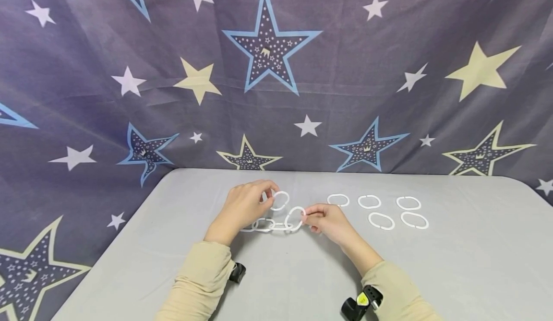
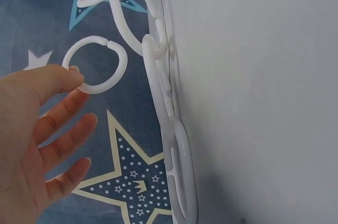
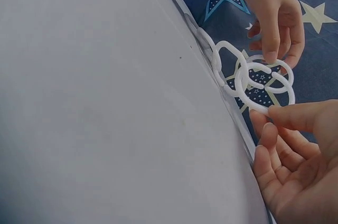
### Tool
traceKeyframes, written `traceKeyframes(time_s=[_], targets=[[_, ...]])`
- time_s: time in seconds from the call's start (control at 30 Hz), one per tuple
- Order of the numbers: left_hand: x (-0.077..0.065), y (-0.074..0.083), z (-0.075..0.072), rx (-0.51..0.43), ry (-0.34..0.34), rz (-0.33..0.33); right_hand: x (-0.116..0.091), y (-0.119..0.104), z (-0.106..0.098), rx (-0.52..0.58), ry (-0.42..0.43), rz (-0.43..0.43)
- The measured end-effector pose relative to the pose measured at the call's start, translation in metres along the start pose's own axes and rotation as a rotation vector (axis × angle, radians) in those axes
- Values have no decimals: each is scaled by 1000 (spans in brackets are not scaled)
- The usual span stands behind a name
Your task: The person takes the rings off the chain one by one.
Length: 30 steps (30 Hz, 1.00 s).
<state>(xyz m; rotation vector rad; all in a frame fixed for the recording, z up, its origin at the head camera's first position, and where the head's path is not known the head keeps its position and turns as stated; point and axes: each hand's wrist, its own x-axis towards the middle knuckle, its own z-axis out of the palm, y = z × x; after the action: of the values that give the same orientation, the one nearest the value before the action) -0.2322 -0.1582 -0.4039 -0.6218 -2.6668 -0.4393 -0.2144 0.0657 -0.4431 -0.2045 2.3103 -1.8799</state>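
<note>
My left hand (image 1: 245, 207) pinches a single white oval plastic link (image 2: 124, 63) between thumb and forefinger, its other fingers spread loosely. A small gap shows in the top of that link. My right hand (image 1: 330, 222) pinches the end link (image 3: 238, 84) of a white chain and holds it raised and tilted. From this end link the chain (image 2: 151, 78) runs left along the table, below the left hand, which hides part of it in the head view. The two held links are close together, and they overlap in the right wrist view.
Several loose white links lie in two rough rows to the right, among them a back link (image 1: 369, 208) and a front link (image 1: 414, 227). The grey table (image 1: 471, 263) ends at a star-patterned cloth (image 1: 328, 105) behind it.
</note>
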Motion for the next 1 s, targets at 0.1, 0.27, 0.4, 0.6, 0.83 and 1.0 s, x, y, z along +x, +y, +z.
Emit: traceKeyframes(time_s=[0.1, 0.27, 0.4, 0.6, 0.83, 1.0], targets=[[0, 2, 0, -5, 2, -4, 0, 0, 0, 3, -1, -4], [1, 4, 1, -20, 9, 3, -1, -1, -1, -2, 1, -7], [0, 2, 1, -34, 9, 7, 1, 1, 0, -10, 8, -2], [2, 2, 2, -37, 1, 18, 2, 2, 0, -18, 18, 5], [3, 5, 4, -49, -18, 15, 2, 2, 1, -25, 24, 7], [6, 8, 5, -61, -40, 16, 1, 1, 0, -26, 28, 5]])
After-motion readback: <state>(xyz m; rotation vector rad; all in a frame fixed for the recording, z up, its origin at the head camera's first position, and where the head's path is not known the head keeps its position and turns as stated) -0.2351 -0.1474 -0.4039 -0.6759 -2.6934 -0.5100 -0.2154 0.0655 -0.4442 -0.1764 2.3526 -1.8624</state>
